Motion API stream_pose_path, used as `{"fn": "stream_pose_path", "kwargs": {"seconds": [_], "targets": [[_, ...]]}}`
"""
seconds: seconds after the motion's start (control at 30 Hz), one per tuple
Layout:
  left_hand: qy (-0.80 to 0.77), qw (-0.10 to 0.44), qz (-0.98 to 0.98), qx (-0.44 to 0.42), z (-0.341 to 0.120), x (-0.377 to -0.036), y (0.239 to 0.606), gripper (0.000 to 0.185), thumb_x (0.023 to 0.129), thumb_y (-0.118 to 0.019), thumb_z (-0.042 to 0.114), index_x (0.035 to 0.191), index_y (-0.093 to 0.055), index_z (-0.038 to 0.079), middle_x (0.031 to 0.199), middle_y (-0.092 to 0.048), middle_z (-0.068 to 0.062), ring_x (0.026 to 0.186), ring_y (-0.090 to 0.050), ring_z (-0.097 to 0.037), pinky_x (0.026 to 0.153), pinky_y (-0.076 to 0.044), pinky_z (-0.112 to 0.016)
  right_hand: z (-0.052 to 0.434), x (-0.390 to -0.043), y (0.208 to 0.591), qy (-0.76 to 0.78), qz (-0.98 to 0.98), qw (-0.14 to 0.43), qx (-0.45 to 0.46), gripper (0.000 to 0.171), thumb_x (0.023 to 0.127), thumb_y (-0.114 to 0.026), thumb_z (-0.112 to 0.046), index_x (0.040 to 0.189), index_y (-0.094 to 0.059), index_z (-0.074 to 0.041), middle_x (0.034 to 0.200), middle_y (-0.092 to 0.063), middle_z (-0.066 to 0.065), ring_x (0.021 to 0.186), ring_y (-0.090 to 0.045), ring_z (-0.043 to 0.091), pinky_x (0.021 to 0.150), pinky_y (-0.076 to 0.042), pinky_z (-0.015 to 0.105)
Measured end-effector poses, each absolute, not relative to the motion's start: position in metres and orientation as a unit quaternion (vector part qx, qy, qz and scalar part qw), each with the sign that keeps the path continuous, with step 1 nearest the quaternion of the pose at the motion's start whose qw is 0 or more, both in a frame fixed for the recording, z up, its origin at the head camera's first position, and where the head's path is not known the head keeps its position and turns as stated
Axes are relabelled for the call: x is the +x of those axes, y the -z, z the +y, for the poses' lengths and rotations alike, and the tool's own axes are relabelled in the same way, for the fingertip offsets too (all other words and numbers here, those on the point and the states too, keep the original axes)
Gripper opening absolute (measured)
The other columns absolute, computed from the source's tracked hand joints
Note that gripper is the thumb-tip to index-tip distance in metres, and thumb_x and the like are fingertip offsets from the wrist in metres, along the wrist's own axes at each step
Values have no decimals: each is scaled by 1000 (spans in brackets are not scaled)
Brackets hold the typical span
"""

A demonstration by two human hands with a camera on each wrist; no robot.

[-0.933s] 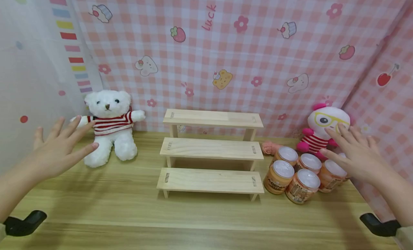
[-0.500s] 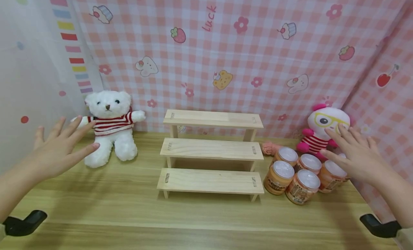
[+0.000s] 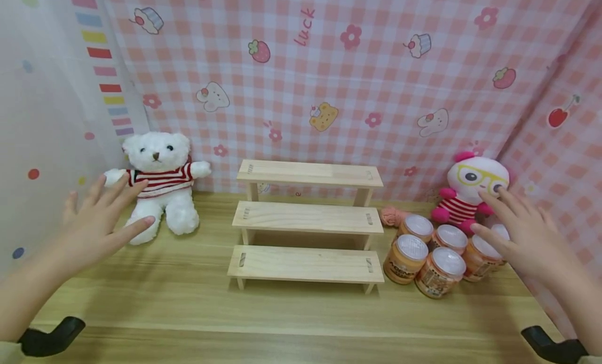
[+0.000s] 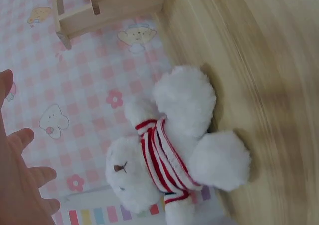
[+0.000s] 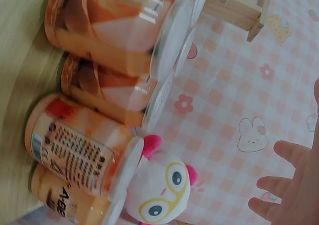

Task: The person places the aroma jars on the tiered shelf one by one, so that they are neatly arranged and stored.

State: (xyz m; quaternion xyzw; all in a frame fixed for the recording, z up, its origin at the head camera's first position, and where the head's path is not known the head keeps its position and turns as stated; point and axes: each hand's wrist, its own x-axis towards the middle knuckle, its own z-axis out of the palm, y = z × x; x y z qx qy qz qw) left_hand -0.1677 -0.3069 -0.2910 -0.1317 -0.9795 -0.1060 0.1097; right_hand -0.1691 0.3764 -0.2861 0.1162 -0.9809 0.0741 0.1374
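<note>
Hovering hands: both are raised above the wooden table (image 3: 301,312), fingers spread and straight, holding nothing.
Left hand: the left hand (image 3: 96,225) hangs palm down just in front of the white teddy bear (image 3: 160,184); whether its fingertips touch the bear cannot be told from the head view, and the left wrist view shows a gap between them.
Teddy bear: it sits upright at the back left of the table in a red-and-white striped top, against the checked pink cloth (image 3: 329,77).
Right hand: the right hand (image 3: 529,238) hangs over the far side of the orange jars (image 3: 439,251), its fingers pointing toward the pink-and-white plush toy (image 3: 470,191).
Jars: a tight cluster with clear lids stands at the back right, just beside the plush toy.
Plush toy: yellow glasses, striped top, sitting in the right corner behind the jars.
Wooden steps: a three-tier wooden rack (image 3: 308,223) stands in the middle, between bear and jars, well apart from both hands.
</note>
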Motion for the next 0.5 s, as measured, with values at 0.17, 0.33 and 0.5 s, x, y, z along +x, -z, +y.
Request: {"fn": "stream_pose_path", "kwargs": {"seconds": [0.17, 0.33, 0.5], "targets": [[165, 151, -962, -160, -291, -162, 305, 72, 95, -57, 40, 152, -25, 11, 155, -13, -23, 141, 8, -41, 99, 16, -67, 371, -157, 298, -133, -964, 189, 132, 65, 96, -57, -33, 148, -31, -3, 149, -22, 31, 128, -21, 59, 94, -9, 76], [227, 173, -939, -190, -272, -157, 322, 73, 92, -62, 34, 152, -26, 14, 155, -15, -23, 142, 3, -40, 102, 13, -66, 365, -147, 314, -201, -938, 241, 149, 57, 94, -60, -20, 144, -39, -1, 145, -32, 30, 127, -27, 56, 97, -11, 73], [289, 189, -915, -210, -255, -155, 342, 75, 89, -67, 27, 151, -28, 11, 152, -21, -25, 139, -5, -48, 104, 5, -67, 359, -139, 332, -262, -913, 279, 141, 55, 92, -61, -11, 142, -41, 1, 139, -38, 31, 127, -31, 51, 105, -15, 64]]}}
